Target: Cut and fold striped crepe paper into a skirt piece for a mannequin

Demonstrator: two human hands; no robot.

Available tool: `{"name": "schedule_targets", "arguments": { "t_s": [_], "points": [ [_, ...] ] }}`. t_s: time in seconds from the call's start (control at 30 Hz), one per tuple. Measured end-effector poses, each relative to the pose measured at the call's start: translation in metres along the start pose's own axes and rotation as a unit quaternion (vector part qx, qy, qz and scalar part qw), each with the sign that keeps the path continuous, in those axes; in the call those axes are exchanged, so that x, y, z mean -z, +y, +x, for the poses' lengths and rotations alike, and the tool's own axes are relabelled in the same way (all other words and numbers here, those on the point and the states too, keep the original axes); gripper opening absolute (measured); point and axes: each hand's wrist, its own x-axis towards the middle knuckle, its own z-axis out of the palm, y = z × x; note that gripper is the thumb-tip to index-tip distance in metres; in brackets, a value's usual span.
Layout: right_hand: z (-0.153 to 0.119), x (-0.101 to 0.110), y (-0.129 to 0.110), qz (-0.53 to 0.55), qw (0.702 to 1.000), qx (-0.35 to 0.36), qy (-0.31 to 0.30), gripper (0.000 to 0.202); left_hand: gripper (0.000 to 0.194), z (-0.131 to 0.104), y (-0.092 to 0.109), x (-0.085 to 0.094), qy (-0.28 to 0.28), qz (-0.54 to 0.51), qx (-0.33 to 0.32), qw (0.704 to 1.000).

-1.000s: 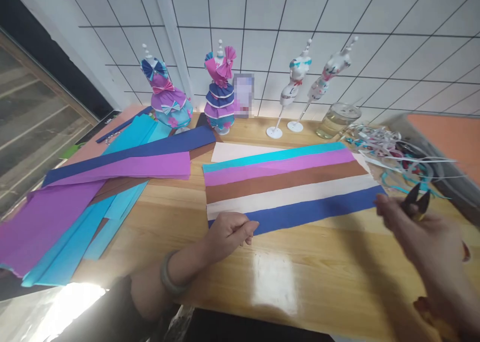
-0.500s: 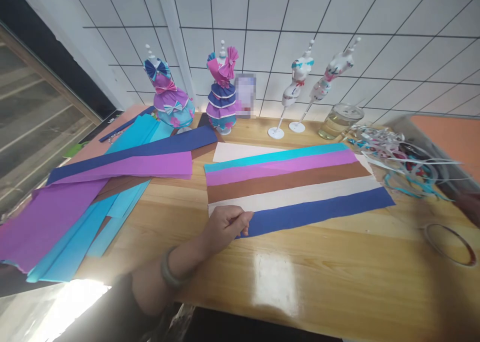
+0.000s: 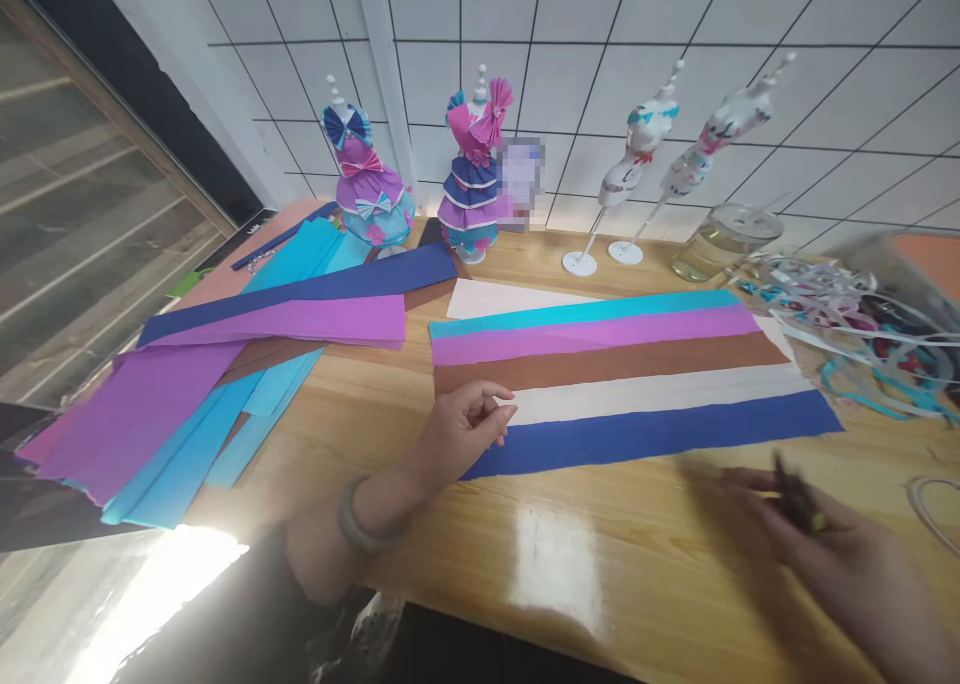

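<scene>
My left hand [image 3: 469, 429] hovers over or rests at the left end of the white strip [image 3: 637, 389] and the dark blue strip [image 3: 660, 429]. Its thumb and forefinger are apart with nothing between them; the other fingers curl inward. Behind lie a brown strip [image 3: 615, 359], a purple strip [image 3: 600, 334] and a turquoise strip [image 3: 585, 312], overlapping in rows like crepe paper. At the lower right, my right hand [image 3: 817, 534], blurred, grips a small dark tool [image 3: 796, 499] whose kind I cannot make out. That hand is in front of the blue strip, apart from it.
More folded coloured sheets [image 3: 180, 394] pile up at the left. Two dressed mini mannequins [image 3: 469, 184] and two slim bare ones [image 3: 643, 154] stand along the tiled wall. A glass jar [image 3: 724, 244], tangled ribbons [image 3: 847, 304] and a ring-shaped band [image 3: 930, 509] are on the right.
My right hand has come in from the right edge with the small dark tool. The thumb and forefinger of my left hand have parted. The view has shifted slightly left.
</scene>
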Motion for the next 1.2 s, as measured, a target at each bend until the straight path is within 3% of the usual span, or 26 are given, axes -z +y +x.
{"name": "schedule_targets", "arguments": {
  "t_s": [0.07, 0.13, 0.27, 0.4, 0.57, 0.67, 0.9, 1.03, 1.13, 1.2],
  "points": [
    [-0.022, -0.023, -0.021, -0.011, 0.986, 0.148, -0.071, 0.016, 0.025, -0.001, -0.002, -0.001, 0.002, 0.009, -0.006, 1.0],
    [-0.035, -0.041, -0.04, -0.028, 0.947, 0.297, -0.122, 0.026, 0.027, 0.0, -0.002, -0.001, 0.009, 0.006, -0.007, 1.0],
    [-0.041, -0.069, -0.077, -0.101, 0.856, 0.487, -0.145, 0.038, 0.032, 0.006, 0.0, 0.003, 0.048, -0.039, -0.012, 0.998],
    [-0.041, -0.095, -0.108, -0.161, 0.796, 0.57, -0.124, 0.036, 0.031, 0.017, 0.004, 0.014, 0.1, -0.086, -0.026, 0.991],
    [-0.042, -0.119, -0.124, -0.217, 0.76, 0.604, -0.103, 0.034, 0.034, 0.027, 0.004, 0.029, 0.161, -0.165, 0.01, 0.973],
    [-0.039, -0.122, -0.126, -0.21, 0.769, 0.595, -0.104, 0.032, 0.034, 0.027, 0.006, 0.031, 0.164, -0.191, 0.025, 0.967],
    [-0.029, -0.106, -0.125, -0.113, 0.842, 0.518, -0.102, 0.032, 0.031, 0.018, 0.015, 0.024, 0.113, -0.19, -0.002, 0.975],
    [-0.028, -0.102, -0.123, -0.054, 0.866, 0.485, -0.112, 0.029, 0.024, 0.016, 0.017, 0.026, 0.146, -0.208, -0.014, 0.967],
    [-0.022, -0.104, -0.119, 0.018, 0.904, 0.414, -0.103, 0.024, 0.025, 0.006, 0.014, 0.026, 0.211, -0.188, -0.089, 0.955],
    [-0.015, -0.103, -0.118, 0.056, 0.936, 0.34, -0.07, 0.016, 0.035, -0.005, 0.011, 0.023, 0.212, -0.156, -0.158, 0.952]
  ]
}}
